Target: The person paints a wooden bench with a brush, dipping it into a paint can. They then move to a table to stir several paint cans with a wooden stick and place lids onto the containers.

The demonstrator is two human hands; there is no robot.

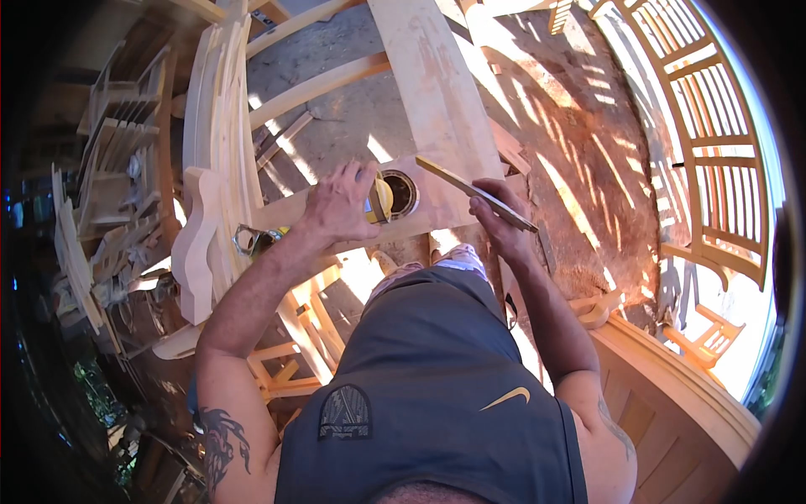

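An open round can [405, 192] with a dark inside stands on the wooden bench. My left hand [340, 202] is at the can's left side, fingers curled round a yellow round-edged piece [382, 198] that looks like a lid and partly overlaps the opening. To the right of the can, my right hand [504, 214] grips a narrow flat wooden strip [457, 183] near its lower end. The strip slants up and left, its far tip above the bench board and apart from the can.
A wide board [432, 76] runs away from me, with curved slats at its left. A wavy-edged wooden piece [195, 244] stands at left. Slatted wooden furniture [714, 134] is at far right, and a panelled wooden piece [663, 378] lies at lower right.
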